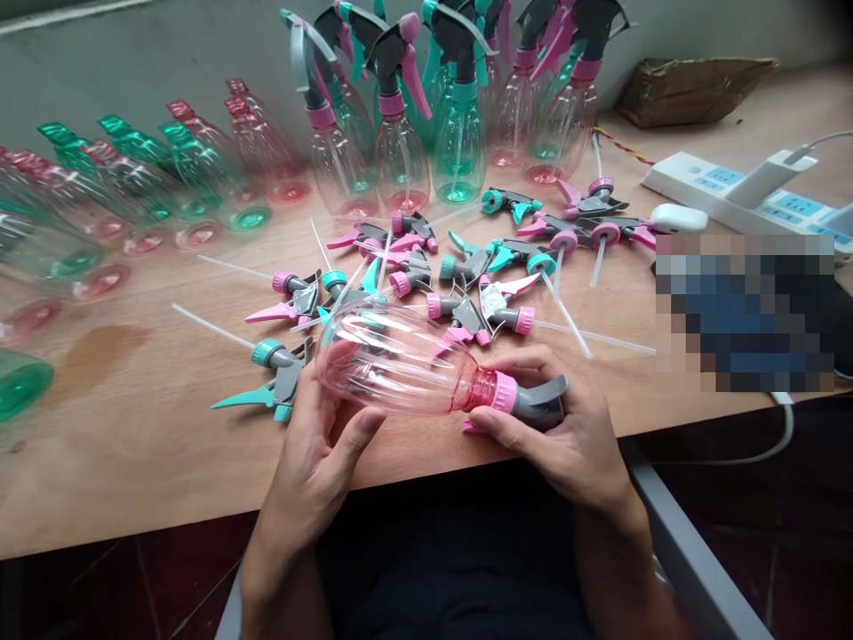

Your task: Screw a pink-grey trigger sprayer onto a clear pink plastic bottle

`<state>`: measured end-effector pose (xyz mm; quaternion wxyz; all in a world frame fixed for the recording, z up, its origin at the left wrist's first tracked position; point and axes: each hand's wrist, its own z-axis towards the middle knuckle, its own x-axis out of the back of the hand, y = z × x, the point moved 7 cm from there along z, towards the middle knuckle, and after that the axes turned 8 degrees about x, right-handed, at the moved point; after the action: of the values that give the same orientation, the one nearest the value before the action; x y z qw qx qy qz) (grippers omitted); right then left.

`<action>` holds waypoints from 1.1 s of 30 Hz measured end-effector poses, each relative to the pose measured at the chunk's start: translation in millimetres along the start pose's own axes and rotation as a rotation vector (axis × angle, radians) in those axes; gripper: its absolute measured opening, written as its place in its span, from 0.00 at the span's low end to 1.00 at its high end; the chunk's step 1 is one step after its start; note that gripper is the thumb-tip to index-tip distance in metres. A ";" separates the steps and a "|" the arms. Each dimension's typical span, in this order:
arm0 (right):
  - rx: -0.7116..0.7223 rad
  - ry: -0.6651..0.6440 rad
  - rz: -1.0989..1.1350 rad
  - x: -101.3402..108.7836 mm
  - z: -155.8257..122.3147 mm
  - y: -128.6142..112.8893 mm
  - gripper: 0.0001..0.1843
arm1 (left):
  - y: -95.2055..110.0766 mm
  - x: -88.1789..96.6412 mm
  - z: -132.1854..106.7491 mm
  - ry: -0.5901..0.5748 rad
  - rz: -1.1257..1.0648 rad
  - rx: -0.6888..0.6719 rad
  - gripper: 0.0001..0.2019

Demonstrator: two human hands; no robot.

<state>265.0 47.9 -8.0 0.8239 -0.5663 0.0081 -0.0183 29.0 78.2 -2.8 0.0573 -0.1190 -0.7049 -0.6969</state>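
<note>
A clear pink spray bottle (400, 360) lies sideways in the air above the table's front edge, its neck pointing right. My left hand (326, 444) cups its base, the thumb raised off the plastic. Around the pink collar of a grey trigger spray head (505, 392) at the neck, my right hand (560, 427) is closed with thumb and fingers. The collar sits against the bottle's neck; whether it is fully screwed on I cannot tell. Just behind the bottle lie several loose spray heads (466, 311), pink or teal with grey bodies and thin clear tubes.
Bottles with spray heads fitted (402, 151) stand along the wall. Open-necked pink and green bottles (193, 169) stand at the left. On the right are a taped brown package (686, 93), a white power strip (746, 191), a white earbud case (678, 218) and a blurred-out item (746, 311).
</note>
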 end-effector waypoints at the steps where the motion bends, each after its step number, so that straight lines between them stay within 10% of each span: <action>1: 0.009 0.000 -0.004 0.2 0.1 -0.6 0.16 | -0.2 0.0 0.2 0.000 0.002 0.000 0.29; 33: 0.019 0.012 0.060 -0.3 0.8 -0.9 0.20 | 6.3 -4.3 2.0 -0.006 -0.044 0.016 0.25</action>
<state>264.7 48.3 -6.9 0.8294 -0.5578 0.0301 0.0030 34.9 79.8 2.2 0.0409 -0.1050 -0.7129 -0.6921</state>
